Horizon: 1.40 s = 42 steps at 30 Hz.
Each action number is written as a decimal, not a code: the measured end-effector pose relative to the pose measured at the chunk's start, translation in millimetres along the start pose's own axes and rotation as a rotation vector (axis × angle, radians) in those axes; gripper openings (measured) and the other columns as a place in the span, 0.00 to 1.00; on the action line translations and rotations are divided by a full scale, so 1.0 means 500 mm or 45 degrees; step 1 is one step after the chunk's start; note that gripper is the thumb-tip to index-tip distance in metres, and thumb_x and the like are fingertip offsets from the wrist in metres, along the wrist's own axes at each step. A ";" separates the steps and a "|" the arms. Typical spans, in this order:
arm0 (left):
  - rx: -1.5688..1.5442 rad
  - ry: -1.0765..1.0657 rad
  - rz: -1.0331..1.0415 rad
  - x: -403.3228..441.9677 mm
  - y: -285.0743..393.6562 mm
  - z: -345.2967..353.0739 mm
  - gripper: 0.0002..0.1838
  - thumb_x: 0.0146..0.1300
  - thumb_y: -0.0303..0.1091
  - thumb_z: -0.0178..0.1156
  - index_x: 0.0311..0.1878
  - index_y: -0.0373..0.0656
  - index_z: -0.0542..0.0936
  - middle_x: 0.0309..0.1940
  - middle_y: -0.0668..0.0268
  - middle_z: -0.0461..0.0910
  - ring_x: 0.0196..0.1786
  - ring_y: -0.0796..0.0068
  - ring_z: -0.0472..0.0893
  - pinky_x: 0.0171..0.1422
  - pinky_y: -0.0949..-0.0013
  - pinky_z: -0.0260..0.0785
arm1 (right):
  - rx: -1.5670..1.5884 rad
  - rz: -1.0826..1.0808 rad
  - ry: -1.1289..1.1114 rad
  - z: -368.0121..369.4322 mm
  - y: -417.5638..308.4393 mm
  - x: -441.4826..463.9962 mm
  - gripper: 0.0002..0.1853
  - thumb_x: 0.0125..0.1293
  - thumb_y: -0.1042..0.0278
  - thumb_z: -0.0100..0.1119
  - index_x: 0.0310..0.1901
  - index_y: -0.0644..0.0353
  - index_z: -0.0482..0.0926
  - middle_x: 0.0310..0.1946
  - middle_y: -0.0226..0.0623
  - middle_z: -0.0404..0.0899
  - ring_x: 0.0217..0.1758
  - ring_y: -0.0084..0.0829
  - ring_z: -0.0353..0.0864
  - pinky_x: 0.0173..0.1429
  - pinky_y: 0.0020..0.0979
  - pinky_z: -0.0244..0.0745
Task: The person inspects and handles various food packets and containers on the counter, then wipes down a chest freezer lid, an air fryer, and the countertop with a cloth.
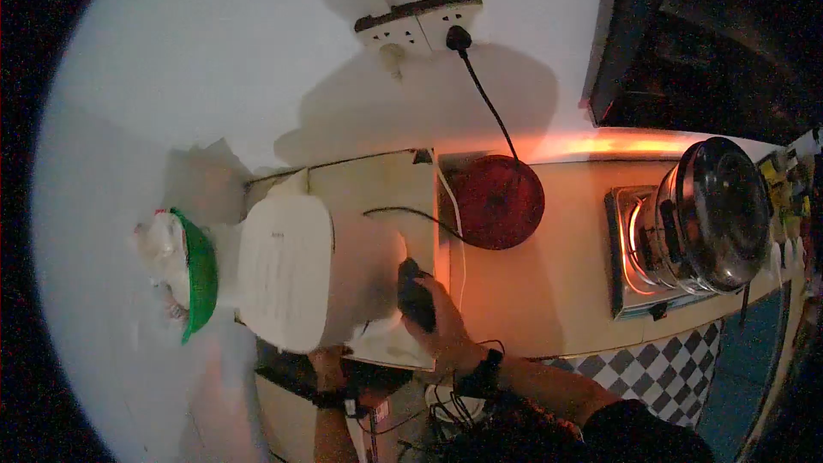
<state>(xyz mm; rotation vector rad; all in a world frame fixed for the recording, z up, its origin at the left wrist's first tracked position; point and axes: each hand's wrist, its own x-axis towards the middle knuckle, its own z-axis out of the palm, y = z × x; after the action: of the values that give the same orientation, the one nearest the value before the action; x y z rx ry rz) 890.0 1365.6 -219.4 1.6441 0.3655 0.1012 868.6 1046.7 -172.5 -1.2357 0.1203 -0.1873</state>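
A white rounded appliance with a smooth pale lid stands on a light-coloured surface in the left middle of the view. My right hand is closed around a dark handle-like piece at the appliance's right side. Whether that piece is joined to the appliance is hard to tell. Below the appliance's lower edge is my left hand, its fingers partly hidden. A black cord runs from the appliance's side toward a dark red round object.
A green bowl with pale contents sits at left. On the wall, a socket strip holds a black plug. At right, a dark lidded pot stands on a glowing stove. Loose cables lie below my hands.
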 end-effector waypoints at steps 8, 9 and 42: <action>0.245 0.135 -0.001 -0.051 0.033 -0.090 0.06 0.64 0.26 0.62 0.41 0.35 0.77 0.28 0.63 0.79 0.27 0.67 0.80 0.26 0.58 0.78 | -0.429 -0.596 0.012 0.044 0.070 0.182 0.34 0.65 0.64 0.68 0.71 0.58 0.66 0.67 0.54 0.73 0.66 0.52 0.78 0.69 0.46 0.73; 0.255 0.139 -0.002 -0.048 0.032 -0.086 0.06 0.64 0.26 0.62 0.41 0.35 0.77 0.29 0.63 0.79 0.27 0.67 0.80 0.26 0.58 0.78 | -0.276 -0.180 -0.042 0.037 0.089 0.224 0.34 0.65 0.63 0.69 0.71 0.57 0.68 0.66 0.52 0.74 0.71 0.53 0.73 0.75 0.46 0.67; 0.297 0.126 -0.024 -0.022 -0.036 -0.022 0.05 0.69 0.27 0.59 0.42 0.33 0.78 0.32 0.64 0.79 0.26 0.70 0.79 0.24 0.60 0.76 | -0.454 -0.181 0.133 0.144 0.198 -0.052 0.31 0.74 0.63 0.64 0.72 0.60 0.61 0.71 0.58 0.59 0.77 0.52 0.60 0.79 0.50 0.58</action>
<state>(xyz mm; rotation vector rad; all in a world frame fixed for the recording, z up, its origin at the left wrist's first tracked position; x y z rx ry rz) 873.4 1374.1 -234.3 1.8699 0.4823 0.1297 864.8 1149.8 -243.0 -1.5916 0.1614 -0.3662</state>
